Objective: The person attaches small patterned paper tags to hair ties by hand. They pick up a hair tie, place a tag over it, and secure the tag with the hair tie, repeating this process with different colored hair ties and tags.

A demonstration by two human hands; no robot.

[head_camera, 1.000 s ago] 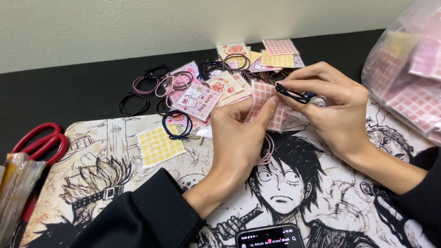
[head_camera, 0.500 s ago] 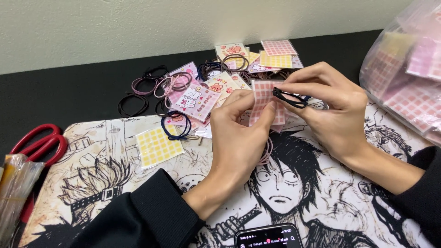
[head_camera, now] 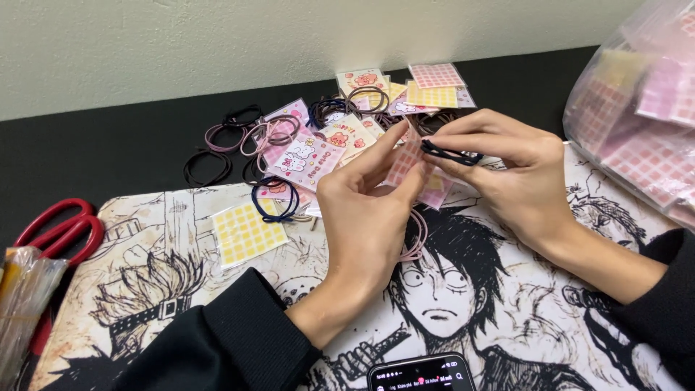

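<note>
Above the middle of the cartoon-printed desk mat (head_camera: 217, 340), my left hand (head_camera: 365, 217) pinches a small pink checked card (head_camera: 402, 163) upright between thumb and fingertips, while my right hand (head_camera: 517, 177) grips a dark hair tie (head_camera: 449, 153) stretched flat between thumb and forefinger, just touching the card's upper edge. Both sets of fingers are closed on what they hold. A pink hair tie (head_camera: 416, 239) hangs under my left palm, looping down toward the mat; I cannot tell which finger carries it.

Behind my hands, toward the far edge of the mat and onto the black desk (head_camera: 87, 156), lies a heap of printed cards (head_camera: 304, 159) in pink, yellow and white, mixed with loose hair ties (head_camera: 239, 130) in black, brown and pink. A dark blue hair tie (head_camera: 275, 199) rests on the near side of that heap, just beside a yellow checked card (head_camera: 247, 233) lying flat on the mat, left of my left hand.

At the desk's left edge sit red-handled scissors (head_camera: 61, 228), with a clear plastic packet (head_camera: 22, 304) partly over them near the left front corner. At the right edge, a clear plastic bag (head_camera: 637, 116) holds more pink and yellow checked cards. A phone (head_camera: 420, 373) lies at the front edge, between my black sleeves (head_camera: 217, 347).
</note>
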